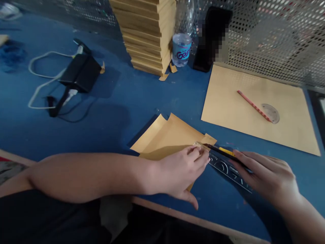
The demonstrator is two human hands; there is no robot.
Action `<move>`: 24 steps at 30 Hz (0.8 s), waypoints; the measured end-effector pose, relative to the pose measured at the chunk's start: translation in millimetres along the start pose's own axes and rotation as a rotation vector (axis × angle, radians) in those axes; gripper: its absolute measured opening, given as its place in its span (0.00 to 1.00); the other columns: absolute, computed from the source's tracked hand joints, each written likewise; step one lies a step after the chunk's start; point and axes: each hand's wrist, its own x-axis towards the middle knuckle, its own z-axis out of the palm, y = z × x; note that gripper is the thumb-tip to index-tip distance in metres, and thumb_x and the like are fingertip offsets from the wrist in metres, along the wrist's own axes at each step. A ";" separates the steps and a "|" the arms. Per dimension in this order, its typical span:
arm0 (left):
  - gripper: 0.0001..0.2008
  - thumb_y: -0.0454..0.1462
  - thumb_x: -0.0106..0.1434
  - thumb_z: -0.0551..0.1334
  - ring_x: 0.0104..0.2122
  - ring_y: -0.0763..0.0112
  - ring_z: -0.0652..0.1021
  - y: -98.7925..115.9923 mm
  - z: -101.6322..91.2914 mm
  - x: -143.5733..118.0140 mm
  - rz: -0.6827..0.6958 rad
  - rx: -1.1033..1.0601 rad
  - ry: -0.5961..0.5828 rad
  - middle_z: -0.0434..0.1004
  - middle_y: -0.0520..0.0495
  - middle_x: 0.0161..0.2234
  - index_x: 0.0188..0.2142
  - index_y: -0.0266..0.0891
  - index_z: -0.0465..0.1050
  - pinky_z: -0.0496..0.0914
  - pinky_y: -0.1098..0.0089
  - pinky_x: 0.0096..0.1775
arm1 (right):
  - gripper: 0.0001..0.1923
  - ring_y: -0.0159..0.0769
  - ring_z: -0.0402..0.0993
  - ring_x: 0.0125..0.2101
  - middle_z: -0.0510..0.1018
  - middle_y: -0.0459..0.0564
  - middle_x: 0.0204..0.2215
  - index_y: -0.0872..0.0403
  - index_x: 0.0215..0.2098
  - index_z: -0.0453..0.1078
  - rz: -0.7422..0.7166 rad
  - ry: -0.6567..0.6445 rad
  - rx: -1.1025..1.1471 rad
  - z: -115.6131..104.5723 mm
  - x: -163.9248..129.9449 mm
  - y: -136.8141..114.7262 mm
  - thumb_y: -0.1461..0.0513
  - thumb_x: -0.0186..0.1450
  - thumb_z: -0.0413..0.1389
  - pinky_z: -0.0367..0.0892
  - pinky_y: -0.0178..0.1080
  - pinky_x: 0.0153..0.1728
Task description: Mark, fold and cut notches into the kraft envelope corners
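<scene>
We see the left hand [181,169] pressed flat on a clear ruler [228,168] that lies over the right edge of the small kraft sheets [169,137], near the front of the blue bench [132,98]. Its fingers [200,154] lie together, bearing down, not clamped on anything. The right hand [264,174] has its fingers closed around a yellow utility knife [223,151], blade end at the ruler's far end.

We judge the sheets thin, light and limp, apt to slide on the bench unless pinned; best held flat under the ruler, well back from the cutting edge. The ruler looks stiff and smooth, so possibly slippery.

Further off: a large kraft sheet [228,101] carrying a pencil [254,106] and protractor [271,113], a paper stack [146,37], a water bottle [181,45], a black adapter [80,73].
</scene>
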 end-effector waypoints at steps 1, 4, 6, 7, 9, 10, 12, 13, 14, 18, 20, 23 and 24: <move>0.61 0.77 0.61 0.52 0.60 0.40 0.75 -0.2 -0.3 0.1 0.002 0.005 -0.005 0.72 0.25 0.66 0.65 0.21 0.71 0.68 0.53 0.62 | 0.16 0.39 0.84 0.30 0.88 0.50 0.37 0.55 0.49 0.77 -0.002 -0.002 0.002 1.9 0.8 0.1 0.69 0.64 0.70 0.78 0.41 0.32; 0.61 0.76 0.61 0.53 0.59 0.40 0.75 -0.7 0.0 0.1 0.012 0.003 -0.018 0.73 0.25 0.65 0.66 0.21 0.71 0.68 0.52 0.62 | 0.17 0.39 0.84 0.30 0.88 0.51 0.38 0.55 0.50 0.79 0.017 -0.011 0.005 4.7 1.6 -1.4 0.69 0.64 0.71 0.77 0.41 0.32; 0.61 0.77 0.60 0.54 0.59 0.40 0.75 -0.6 0.5 0.1 0.009 -0.002 -0.016 0.73 0.26 0.65 0.66 0.21 0.70 0.68 0.52 0.62 | 0.18 0.39 0.84 0.31 0.88 0.51 0.39 0.54 0.51 0.79 0.028 -0.021 0.015 4.9 1.8 -2.8 0.69 0.64 0.70 0.77 0.41 0.33; 0.62 0.77 0.60 0.54 0.59 0.40 0.75 -0.4 0.8 0.1 0.006 -0.003 -0.012 0.72 0.26 0.66 0.66 0.21 0.70 0.68 0.52 0.63 | 0.18 0.39 0.84 0.31 0.88 0.51 0.39 0.54 0.52 0.78 0.030 -0.024 0.019 4.9 2.1 -3.4 0.69 0.64 0.70 0.77 0.41 0.33; 0.62 0.77 0.60 0.54 0.59 0.41 0.75 0.0 1.2 0.1 0.001 -0.004 -0.004 0.72 0.26 0.66 0.66 0.20 0.70 0.67 0.52 0.63 | 0.18 0.39 0.84 0.31 0.88 0.51 0.39 0.54 0.52 0.78 0.026 -0.027 0.024 5.2 2.9 -3.9 0.69 0.65 0.70 0.78 0.41 0.34; 0.62 0.77 0.59 0.54 0.59 0.41 0.75 0.2 1.4 0.1 0.000 -0.006 0.000 0.72 0.26 0.66 0.65 0.20 0.71 0.67 0.52 0.63 | 0.18 0.39 0.84 0.31 0.88 0.50 0.39 0.54 0.52 0.78 0.024 -0.028 0.022 5.4 3.4 -4.0 0.68 0.65 0.70 0.78 0.40 0.33; 0.62 0.77 0.60 0.54 0.59 0.41 0.76 0.6 1.8 0.0 -0.001 -0.014 0.002 0.73 0.26 0.66 0.65 0.20 0.71 0.67 0.52 0.63 | 0.18 0.39 0.85 0.31 0.88 0.51 0.39 0.54 0.52 0.77 0.022 -0.033 0.016 5.9 4.6 -4.0 0.68 0.65 0.70 0.77 0.40 0.32; 0.62 0.77 0.60 0.54 0.59 0.41 0.75 0.8 2.0 -0.1 -0.001 -0.019 0.001 0.73 0.26 0.66 0.65 0.21 0.71 0.67 0.52 0.63 | 0.18 0.39 0.85 0.31 0.88 0.51 0.39 0.55 0.52 0.77 0.019 -0.038 0.014 6.0 5.1 -4.1 0.68 0.65 0.70 0.77 0.40 0.32; 0.62 0.77 0.60 0.54 0.59 0.41 0.75 0.9 2.2 -0.3 -0.003 -0.021 -0.002 0.73 0.26 0.66 0.66 0.21 0.71 0.67 0.52 0.62 | 0.17 0.39 0.85 0.31 0.88 0.51 0.39 0.55 0.52 0.77 0.017 -0.045 0.011 6.0 5.7 -4.1 0.68 0.65 0.70 0.77 0.40 0.31; 0.62 0.77 0.60 0.53 0.60 0.40 0.74 1.0 2.8 -0.6 -0.004 -0.016 -0.019 0.71 0.25 0.67 0.67 0.22 0.70 0.66 0.52 0.62 | 0.18 0.40 0.85 0.31 0.88 0.50 0.39 0.54 0.52 0.76 0.020 -0.059 0.022 5.4 6.3 -4.6 0.68 0.66 0.69 0.78 0.41 0.31; 0.62 0.77 0.60 0.53 0.60 0.40 0.74 0.9 2.9 -0.7 -0.003 -0.015 -0.024 0.71 0.25 0.67 0.67 0.22 0.70 0.66 0.52 0.62 | 0.19 0.41 0.86 0.31 0.88 0.49 0.39 0.52 0.53 0.76 0.031 -0.054 0.027 5.3 5.4 -4.6 0.68 0.66 0.69 0.79 0.41 0.31; 0.62 0.77 0.60 0.54 0.60 0.40 0.74 1.0 2.6 -0.6 -0.004 -0.022 -0.033 0.71 0.25 0.67 0.67 0.22 0.70 0.66 0.52 0.62 | 0.19 0.41 0.85 0.32 0.88 0.49 0.39 0.51 0.54 0.76 0.032 -0.064 0.027 5.6 3.8 -4.3 0.68 0.66 0.69 0.79 0.42 0.32; 0.62 0.77 0.60 0.54 0.60 0.40 0.74 1.0 2.4 -0.6 -0.003 -0.025 -0.033 0.71 0.25 0.67 0.67 0.21 0.70 0.66 0.52 0.62 | 0.19 0.41 0.85 0.32 0.88 0.49 0.39 0.52 0.54 0.76 0.029 -0.066 0.024 5.7 3.5 -4.2 0.68 0.66 0.69 0.79 0.42 0.31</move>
